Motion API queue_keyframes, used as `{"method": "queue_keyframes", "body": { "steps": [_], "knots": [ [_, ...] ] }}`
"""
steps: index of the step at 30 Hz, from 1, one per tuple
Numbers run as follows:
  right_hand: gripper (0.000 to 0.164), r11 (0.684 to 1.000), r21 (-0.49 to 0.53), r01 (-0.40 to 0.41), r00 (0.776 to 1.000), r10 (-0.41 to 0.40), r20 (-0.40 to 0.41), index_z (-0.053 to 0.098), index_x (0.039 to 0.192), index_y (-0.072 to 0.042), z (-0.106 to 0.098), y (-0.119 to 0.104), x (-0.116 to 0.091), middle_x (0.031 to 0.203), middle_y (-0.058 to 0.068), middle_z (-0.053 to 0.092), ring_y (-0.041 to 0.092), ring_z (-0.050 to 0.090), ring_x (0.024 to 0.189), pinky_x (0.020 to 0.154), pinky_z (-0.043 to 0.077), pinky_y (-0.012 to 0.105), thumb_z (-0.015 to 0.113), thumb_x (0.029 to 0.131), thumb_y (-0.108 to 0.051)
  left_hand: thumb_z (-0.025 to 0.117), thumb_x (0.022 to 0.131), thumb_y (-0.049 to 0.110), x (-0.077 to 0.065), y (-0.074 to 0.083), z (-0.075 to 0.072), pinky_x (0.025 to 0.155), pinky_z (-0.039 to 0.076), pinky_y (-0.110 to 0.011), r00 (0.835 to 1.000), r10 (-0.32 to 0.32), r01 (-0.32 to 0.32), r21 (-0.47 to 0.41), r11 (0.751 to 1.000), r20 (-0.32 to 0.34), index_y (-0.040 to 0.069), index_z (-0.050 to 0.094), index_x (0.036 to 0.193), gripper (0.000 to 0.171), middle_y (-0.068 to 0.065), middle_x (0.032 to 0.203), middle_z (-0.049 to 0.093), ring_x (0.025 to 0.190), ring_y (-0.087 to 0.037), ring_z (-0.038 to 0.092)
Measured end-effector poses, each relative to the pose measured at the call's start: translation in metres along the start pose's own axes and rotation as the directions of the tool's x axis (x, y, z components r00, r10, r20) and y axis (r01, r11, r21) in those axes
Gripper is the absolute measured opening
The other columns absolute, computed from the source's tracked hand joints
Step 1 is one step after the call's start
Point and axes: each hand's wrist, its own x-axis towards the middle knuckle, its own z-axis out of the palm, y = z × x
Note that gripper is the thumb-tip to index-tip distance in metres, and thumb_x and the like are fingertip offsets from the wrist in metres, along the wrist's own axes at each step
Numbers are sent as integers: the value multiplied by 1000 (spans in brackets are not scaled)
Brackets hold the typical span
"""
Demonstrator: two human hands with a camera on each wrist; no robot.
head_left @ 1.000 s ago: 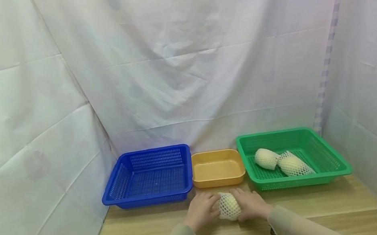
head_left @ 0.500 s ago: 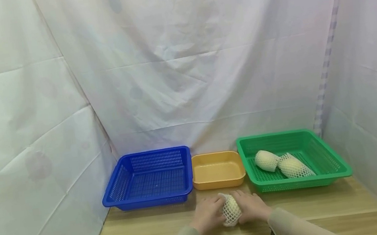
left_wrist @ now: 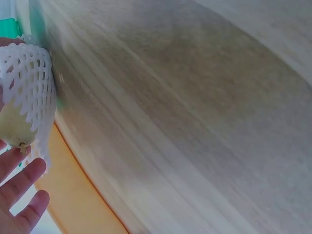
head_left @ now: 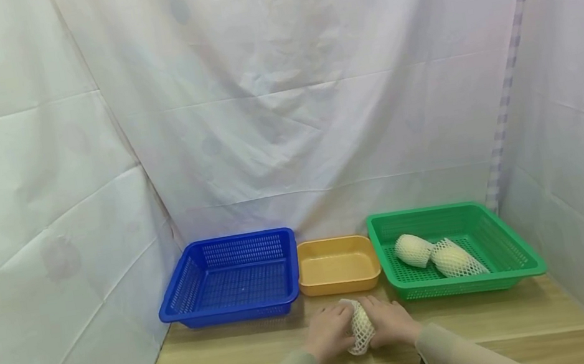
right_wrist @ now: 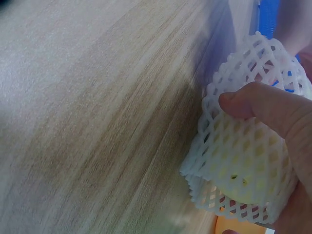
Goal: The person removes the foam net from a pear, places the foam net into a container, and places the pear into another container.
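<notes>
Left hand (head_left: pixel 328 332) has shifted rightward, toward right hand (head_left: pixel 390 322). Table (head_left: pixel 239 360) ahead of both: narrow strip. Green basket (head_left: pixel 471 282) and blue basket (head_left: pixel 232 313) flank right and left edges of orange tray (head_left: pixel 339 268). Both hands grip netted fruit (head_left: pixel 361 326), nearside of tray.

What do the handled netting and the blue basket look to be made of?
White netting: probably plastic foam, matte, going by its thick, puffy lattice strands. Blue basket: likely moulded plastic, slightly shiny, going by its uniform colour and slotted walls.
</notes>
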Motion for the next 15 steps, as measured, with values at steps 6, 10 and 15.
{"method": "queue_keyframes", "body": {
  "steps": [6,10,15],
  "knots": [
    [98,1000,5,1,1000,-1,-8,40,140,2,2,1,1,139,22,47,41,45,127,91,32,74,86,60,-31,77,74,47,4,3,2,93,47,-47,1000,-16,16,8,1000,10,18,58,121,59,2,125,62,110,-16,60],
    [98,1000,5,5,1000,-5,-14,41,140,1,2,2,1,138,20,48,39,47,125,89,34,74,86,60,-33,78,73,43,5,4,4,93,47,-48,1000,-14,14,3,1000,-2,15,55,124,63,0,129,60,113,-17,59],
    [97,1000,6,17,1000,-17,-22,42,139,-1,2,3,1,136,18,50,39,49,123,88,34,74,86,60,-34,80,71,40,5,5,4,94,46,-50,1000,-24,24,-27,999,7,13,52,128,69,-4,131,59,116,-18,58]
  ]
}}
